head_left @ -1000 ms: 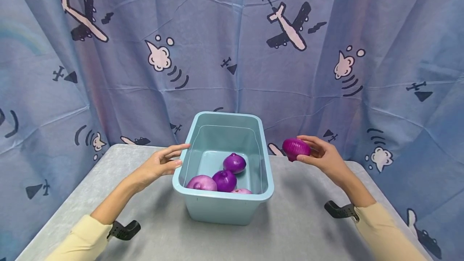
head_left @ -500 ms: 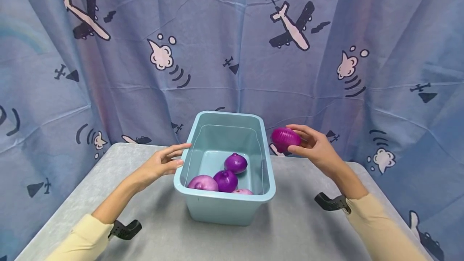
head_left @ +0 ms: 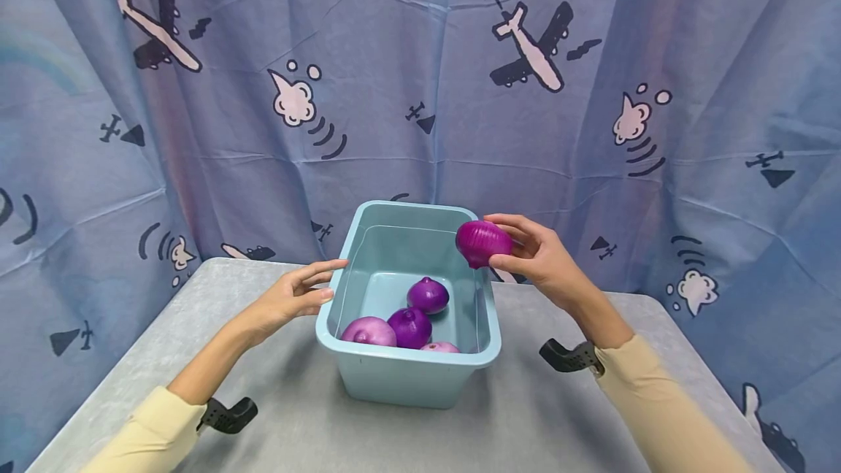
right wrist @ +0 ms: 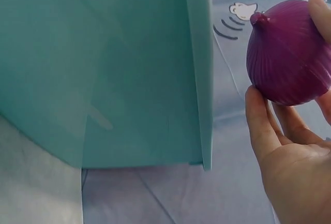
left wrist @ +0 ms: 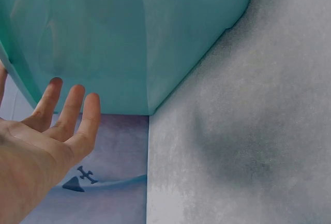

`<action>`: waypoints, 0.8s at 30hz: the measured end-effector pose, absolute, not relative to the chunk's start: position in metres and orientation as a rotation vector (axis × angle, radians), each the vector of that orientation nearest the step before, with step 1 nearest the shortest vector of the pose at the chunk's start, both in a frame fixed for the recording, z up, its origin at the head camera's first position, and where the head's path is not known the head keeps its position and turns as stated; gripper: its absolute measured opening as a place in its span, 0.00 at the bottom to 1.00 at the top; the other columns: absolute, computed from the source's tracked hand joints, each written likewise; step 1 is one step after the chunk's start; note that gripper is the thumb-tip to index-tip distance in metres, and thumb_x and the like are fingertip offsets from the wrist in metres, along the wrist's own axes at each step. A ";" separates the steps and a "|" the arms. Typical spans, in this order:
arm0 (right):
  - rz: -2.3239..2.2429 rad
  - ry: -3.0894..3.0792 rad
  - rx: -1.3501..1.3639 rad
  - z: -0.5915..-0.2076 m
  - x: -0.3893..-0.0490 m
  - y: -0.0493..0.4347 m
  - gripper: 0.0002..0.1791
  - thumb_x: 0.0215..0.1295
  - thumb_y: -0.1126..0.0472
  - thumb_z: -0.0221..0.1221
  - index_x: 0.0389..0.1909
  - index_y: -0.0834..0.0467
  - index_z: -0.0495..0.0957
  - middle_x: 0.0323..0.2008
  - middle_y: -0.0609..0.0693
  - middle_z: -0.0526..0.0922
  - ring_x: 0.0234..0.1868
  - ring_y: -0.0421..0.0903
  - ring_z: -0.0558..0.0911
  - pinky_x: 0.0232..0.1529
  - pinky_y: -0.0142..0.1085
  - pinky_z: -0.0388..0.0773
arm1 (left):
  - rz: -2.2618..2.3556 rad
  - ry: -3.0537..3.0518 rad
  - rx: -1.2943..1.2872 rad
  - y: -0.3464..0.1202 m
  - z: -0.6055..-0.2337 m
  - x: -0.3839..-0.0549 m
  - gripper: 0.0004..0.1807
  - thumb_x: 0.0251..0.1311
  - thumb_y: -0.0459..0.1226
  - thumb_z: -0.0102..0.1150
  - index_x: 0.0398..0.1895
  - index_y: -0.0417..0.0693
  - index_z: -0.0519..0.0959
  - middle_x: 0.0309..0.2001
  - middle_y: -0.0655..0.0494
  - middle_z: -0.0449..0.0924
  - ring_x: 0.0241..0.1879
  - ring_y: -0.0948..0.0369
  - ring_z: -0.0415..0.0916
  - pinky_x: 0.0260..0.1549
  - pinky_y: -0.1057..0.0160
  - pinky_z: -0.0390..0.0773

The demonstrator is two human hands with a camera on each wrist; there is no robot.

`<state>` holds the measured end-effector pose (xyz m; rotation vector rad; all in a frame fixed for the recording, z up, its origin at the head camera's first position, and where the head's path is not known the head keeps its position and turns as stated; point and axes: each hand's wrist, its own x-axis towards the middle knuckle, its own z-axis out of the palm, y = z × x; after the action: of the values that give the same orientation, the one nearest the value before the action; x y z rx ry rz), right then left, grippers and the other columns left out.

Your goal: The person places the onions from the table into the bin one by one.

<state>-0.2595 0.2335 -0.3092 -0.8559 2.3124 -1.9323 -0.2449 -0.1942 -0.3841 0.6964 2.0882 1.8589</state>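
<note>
My right hand (head_left: 535, 254) holds a purple-red onion (head_left: 482, 243) between thumb and fingers, over the right rim of a light blue plastic bin (head_left: 420, 378). In the right wrist view the onion (right wrist: 289, 53) shows its ridged skin and stubby tip, above the level of the bin wall (right wrist: 139, 79). My left hand (head_left: 292, 294) stays at the bin's left rim, fingers loosely extended and fingertips right at the edge. Inside the bin lie a dark purple onion (head_left: 428, 295), a second dark one (head_left: 410, 328), and a paler pink-purple onion (head_left: 369, 331).
Another pale onion (head_left: 440, 347) is mostly hidden behind the bin's near wall. The bin stands on a grey table (head_left: 525, 400). A blue curtain (head_left: 394, 93) printed with airplanes hangs behind and along both sides.
My right hand has carried the onion leftward and upward, from beside the bin to over its right rim. The left hand and the onions in the bin have stayed put.
</note>
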 end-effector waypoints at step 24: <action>-1.979 2.268 -0.942 -0.313 -0.258 0.232 0.24 0.67 0.72 0.65 0.64 0.65 0.74 0.60 0.64 0.77 0.59 0.56 0.80 0.55 0.44 0.78 | 1.865 2.111 0.692 -0.196 -0.386 -0.243 0.32 0.72 0.38 0.59 0.77 0.52 0.65 0.71 0.40 0.64 0.62 0.49 0.73 0.55 0.49 0.77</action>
<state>-0.2583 0.2319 -0.3134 -0.9415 2.2682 -1.9788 -0.2433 -0.1957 -0.3859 0.6919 2.1108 1.8649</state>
